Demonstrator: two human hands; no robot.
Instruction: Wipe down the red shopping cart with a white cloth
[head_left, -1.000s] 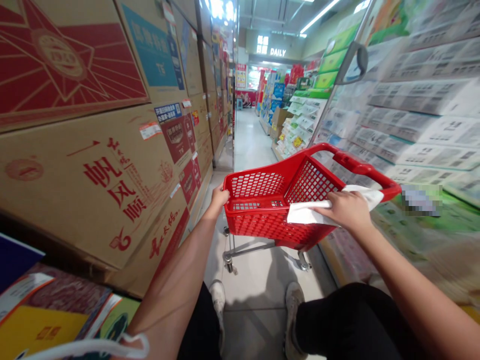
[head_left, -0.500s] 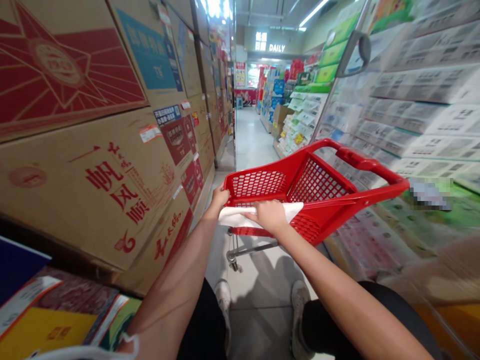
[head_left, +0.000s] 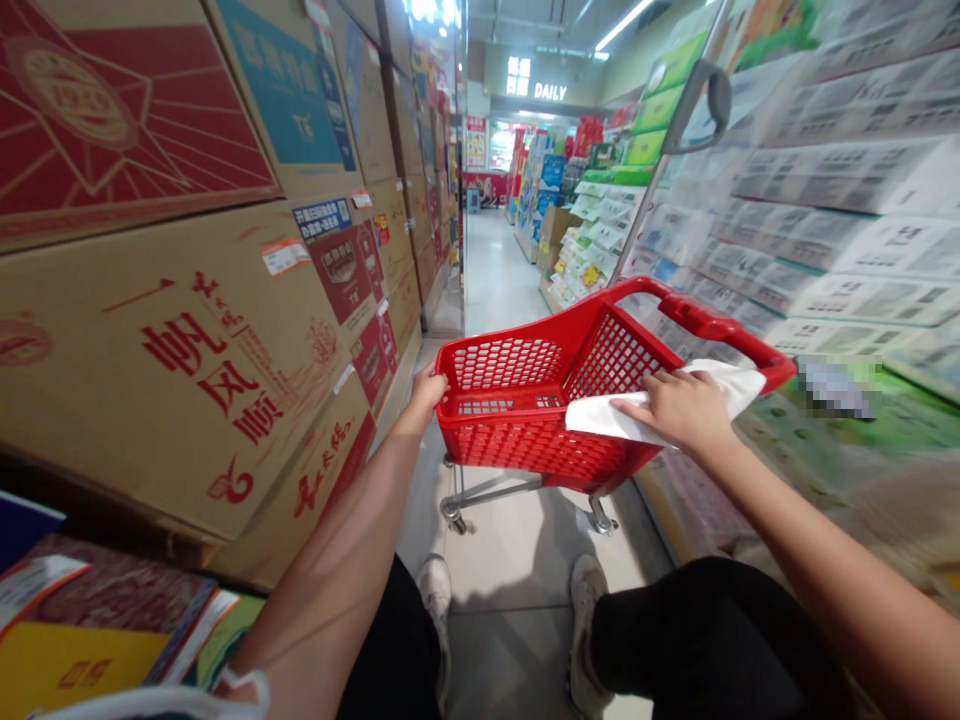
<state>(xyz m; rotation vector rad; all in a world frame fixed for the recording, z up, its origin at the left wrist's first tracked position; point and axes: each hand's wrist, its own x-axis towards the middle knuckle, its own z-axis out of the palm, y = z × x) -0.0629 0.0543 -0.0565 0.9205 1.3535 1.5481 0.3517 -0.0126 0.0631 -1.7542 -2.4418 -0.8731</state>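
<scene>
A red shopping cart (head_left: pixel 510 440) with a lattice basket stands sideways before me, its handle toward the right. My left hand (head_left: pixel 430 388) is closed around the left end of the basket rim. On the near side rim, toward the handle, my right hand (head_left: pixel 686 405) presses a white cloth (head_left: pixel 611 418) against the plastic, its fingers bent over the cloth. The cloth drapes over the rim on both sides of that hand. Nothing shows inside the part of the basket that I can see.
Stacked cardboard boxes (head_left: pixel 195 370) line the left side. Wrapped white packs (head_left: pixel 847 230) are piled on the right, behind a grey handle (head_left: pixel 701 105) on a metal pole. A tiled aisle (head_left: pixel 499 260) runs ahead between shelves. My shoes stand below the cart.
My right hand and the white cloth have slid right along the near rim toward the cart's handle. My left hand still holds the left end. The view has shifted slightly.
</scene>
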